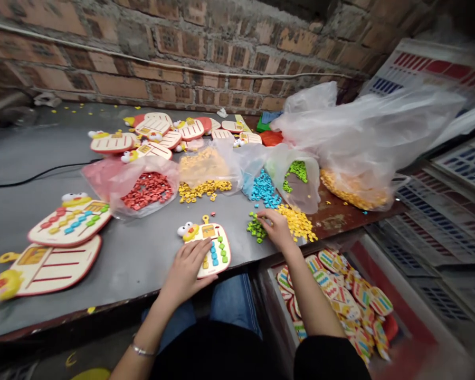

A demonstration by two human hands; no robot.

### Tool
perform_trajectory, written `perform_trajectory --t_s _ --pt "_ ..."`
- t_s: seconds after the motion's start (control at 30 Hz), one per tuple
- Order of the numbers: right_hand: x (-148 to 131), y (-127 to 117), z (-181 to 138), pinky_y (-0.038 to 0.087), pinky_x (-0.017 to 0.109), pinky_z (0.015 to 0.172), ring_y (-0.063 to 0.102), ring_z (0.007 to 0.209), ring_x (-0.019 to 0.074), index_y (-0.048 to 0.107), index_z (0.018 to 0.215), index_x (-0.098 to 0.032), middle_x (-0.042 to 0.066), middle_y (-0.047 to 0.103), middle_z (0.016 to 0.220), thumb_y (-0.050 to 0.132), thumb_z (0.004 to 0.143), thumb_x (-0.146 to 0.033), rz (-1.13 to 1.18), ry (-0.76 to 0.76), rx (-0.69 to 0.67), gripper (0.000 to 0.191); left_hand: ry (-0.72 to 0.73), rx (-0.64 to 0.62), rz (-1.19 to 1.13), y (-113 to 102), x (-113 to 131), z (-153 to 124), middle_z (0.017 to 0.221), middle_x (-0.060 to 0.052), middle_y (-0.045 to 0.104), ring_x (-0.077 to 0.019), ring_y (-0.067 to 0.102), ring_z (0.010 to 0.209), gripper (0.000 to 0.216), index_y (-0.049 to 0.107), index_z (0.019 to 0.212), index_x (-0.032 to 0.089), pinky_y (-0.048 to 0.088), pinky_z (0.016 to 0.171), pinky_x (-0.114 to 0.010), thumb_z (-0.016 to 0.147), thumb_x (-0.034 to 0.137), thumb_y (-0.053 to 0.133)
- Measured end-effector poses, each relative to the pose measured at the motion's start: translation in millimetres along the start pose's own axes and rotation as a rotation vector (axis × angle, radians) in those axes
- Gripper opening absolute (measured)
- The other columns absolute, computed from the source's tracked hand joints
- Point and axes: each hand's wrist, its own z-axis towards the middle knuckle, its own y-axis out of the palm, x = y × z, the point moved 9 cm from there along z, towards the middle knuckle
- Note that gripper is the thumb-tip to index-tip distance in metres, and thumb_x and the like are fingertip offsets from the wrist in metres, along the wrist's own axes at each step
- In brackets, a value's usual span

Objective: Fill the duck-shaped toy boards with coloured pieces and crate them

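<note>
My left hand (188,266) lies over a duck-faced toy board (211,268), gripping its lower left part against the table. Blue and green beads sit in slots on the board's right, with some yellow beads beside my fingers. What lies under the palm is hidden. Over a small pile of green beads (256,229) my right hand (277,228) has its fingertips pinched together. Whether a bead is between them does not show. Loose yellow beads (298,222) spread beside that hand, and blue beads (265,189) spill from a bag just beyond it.
Clear bags of red beads (148,191), yellow beads (203,190) and green beads (296,171) line the table. Boards (154,126) are heaped behind them. A filled board (69,219) overlaps an unfilled board (63,264) at left. Below right stands a bin (415,330) of boards.
</note>
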Motion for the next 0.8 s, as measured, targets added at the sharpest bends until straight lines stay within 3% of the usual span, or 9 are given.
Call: perform_trajectory --t_s 0.13,0.23,0.37,0.6,0.73,0.8 --pt "-68 55 17 0.050 0.034 0.083 0.063 0.091 0.0198 0.065 0.092 -0.021 0.007 0.069 0.096 0.052 0.091 -0.021 0.162 -0.218 -0.252 0.013 -0.011 -0.021 -0.028 0 0 0 0.143 -0.008 0.047 -0.0284 0.040 0.129 0.075 0.035 0.143 0.021 0.031 0.107 -0.042 0.079 0.045 0.066" --pt "-91 86 27 0.051 0.031 0.081 0.062 0.088 0.0184 0.066 0.090 -0.019 0.007 0.067 0.094 0.050 0.093 -0.023 0.187 -0.301 -0.381 0.017 -0.023 -0.033 -0.040 1 -2 0 0.145 -0.008 0.045 -0.0287 0.039 0.129 0.075 0.036 0.143 0.021 0.029 0.108 -0.043 0.079 0.047 0.066" --pt "-94 105 35 0.051 0.031 0.078 0.060 0.084 0.0178 0.065 0.088 -0.018 0.008 0.065 0.092 0.049 0.094 -0.023 0.184 -0.332 -0.462 0.019 -0.030 -0.050 -0.048 3 -4 0 0.145 -0.008 0.044 -0.0292 0.038 0.129 0.078 0.038 0.141 0.020 0.029 0.108 -0.043 0.076 0.049 0.068" --pt "-95 110 40 0.050 0.032 0.078 0.061 0.084 0.0190 0.065 0.081 -0.018 0.008 0.066 0.086 0.050 0.093 -0.023 0.261 -0.308 -0.517 0.020 -0.021 -0.058 -0.063 2 -4 1 0.146 -0.008 0.043 -0.0276 0.037 0.130 0.075 0.039 0.140 0.019 0.026 0.109 -0.042 0.078 0.047 0.068" --pt "-81 120 52 0.049 0.033 0.082 0.062 0.085 0.0185 0.066 0.080 -0.017 0.006 0.067 0.086 0.060 0.087 -0.026 0.363 -0.168 -0.605 0.012 -0.019 -0.065 -0.078 3 -5 1 0.145 -0.008 0.045 -0.0269 0.038 0.130 0.074 0.040 0.140 0.019 0.026 0.109 -0.042 0.078 0.049 0.067" --pt "-69 133 59 0.050 0.031 0.078 0.063 0.082 0.0181 0.067 0.089 -0.016 0.006 0.068 0.085 0.069 0.079 -0.026 0.391 -0.038 -0.726 0.015 -0.017 -0.073 -0.077 4 -6 2 0.144 -0.008 0.046 -0.0266 0.039 0.130 0.073 0.040 0.140 0.020 0.026 0.109 -0.042 0.079 0.052 0.065"
